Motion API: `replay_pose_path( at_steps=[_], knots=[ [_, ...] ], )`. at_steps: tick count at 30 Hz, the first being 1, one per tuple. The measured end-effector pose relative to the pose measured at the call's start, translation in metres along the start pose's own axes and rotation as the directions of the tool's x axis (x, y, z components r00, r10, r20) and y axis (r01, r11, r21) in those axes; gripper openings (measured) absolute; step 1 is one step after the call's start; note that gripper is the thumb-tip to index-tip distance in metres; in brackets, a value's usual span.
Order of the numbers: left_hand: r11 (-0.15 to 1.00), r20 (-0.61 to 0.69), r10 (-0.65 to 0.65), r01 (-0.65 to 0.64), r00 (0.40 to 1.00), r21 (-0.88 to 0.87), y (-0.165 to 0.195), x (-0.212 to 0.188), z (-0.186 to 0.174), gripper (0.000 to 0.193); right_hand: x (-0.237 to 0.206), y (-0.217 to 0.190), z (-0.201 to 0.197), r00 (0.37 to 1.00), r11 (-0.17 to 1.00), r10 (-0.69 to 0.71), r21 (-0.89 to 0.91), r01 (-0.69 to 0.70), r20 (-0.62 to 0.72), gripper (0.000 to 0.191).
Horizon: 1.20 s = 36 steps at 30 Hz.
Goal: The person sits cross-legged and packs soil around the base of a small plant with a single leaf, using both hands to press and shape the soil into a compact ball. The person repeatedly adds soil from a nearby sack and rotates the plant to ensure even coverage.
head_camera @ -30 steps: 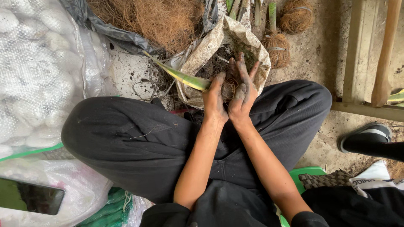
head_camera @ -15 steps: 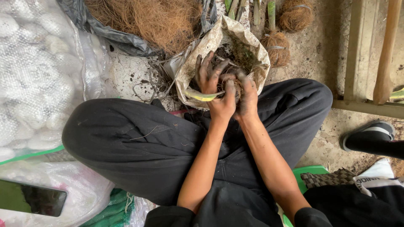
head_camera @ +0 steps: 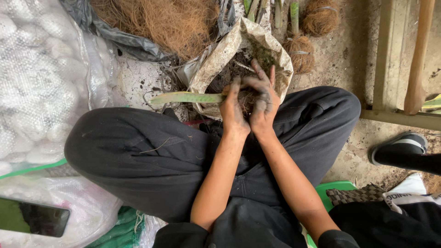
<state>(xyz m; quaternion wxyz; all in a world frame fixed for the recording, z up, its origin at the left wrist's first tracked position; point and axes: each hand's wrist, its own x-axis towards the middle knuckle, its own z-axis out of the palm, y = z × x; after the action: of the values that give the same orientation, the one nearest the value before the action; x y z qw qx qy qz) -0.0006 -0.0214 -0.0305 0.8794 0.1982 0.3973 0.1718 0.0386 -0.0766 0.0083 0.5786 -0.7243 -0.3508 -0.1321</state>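
My left hand (head_camera: 233,110) grips the base of a plant cutting whose long green leaf (head_camera: 186,97) sticks out to the left. My right hand (head_camera: 263,98), dirty with soil, presses a clump of brown fibre (head_camera: 247,97) against the plant's base, its fingers wrapped over the clump. Both hands work just in front of an open pale sack (head_camera: 216,59) of dark soil, above my black trousers (head_camera: 138,156).
A heap of coconut fibre (head_camera: 161,20) lies on grey plastic at the back. Wrapped fibre balls (head_camera: 301,50) and cut stems stand behind the sack. White mesh sacks (head_camera: 36,78) fill the left. A wooden frame (head_camera: 390,59) and another person's shoe (head_camera: 399,142) are at the right.
My hands pulled back out of the sack toward my lap with a clump of fibre, and the leaf swung from tucked under my hands to pointing left again.
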Motion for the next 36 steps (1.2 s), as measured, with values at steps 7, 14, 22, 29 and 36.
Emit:
replay_pose_path(
  at_steps=[7,14,22,29,36],
  knots=[
    [0.977,0.201,0.214,-0.205,0.956,-0.066,-0.018,0.015,-0.011,0.007,-0.009,0.008,0.005,0.967,0.972,0.234,0.052,-0.23,-0.098,0.044],
    [0.578,0.402,0.67,-0.778,0.624,0.246,0.003,0.005,0.007,0.027,-0.012,0.012,-0.008,0.563,0.203,0.769,0.72,-0.664,0.302,0.062],
    [0.718,0.371,0.528,-0.635,0.764,0.285,0.013,-0.001,0.018,0.036,-0.025,0.024,-0.007,0.693,0.629,0.719,0.379,-0.679,0.05,0.042],
    [0.994,0.035,-0.097,0.095,0.995,0.05,0.006,-0.001,0.0,0.025,-0.001,-0.008,-0.006,0.969,0.952,0.246,0.181,-0.245,0.016,0.075],
    [0.975,0.209,0.196,-0.214,0.958,0.064,-0.021,0.011,-0.011,0.016,0.002,-0.009,0.006,0.969,0.965,0.238,0.13,-0.228,-0.063,0.056]
  ],
)
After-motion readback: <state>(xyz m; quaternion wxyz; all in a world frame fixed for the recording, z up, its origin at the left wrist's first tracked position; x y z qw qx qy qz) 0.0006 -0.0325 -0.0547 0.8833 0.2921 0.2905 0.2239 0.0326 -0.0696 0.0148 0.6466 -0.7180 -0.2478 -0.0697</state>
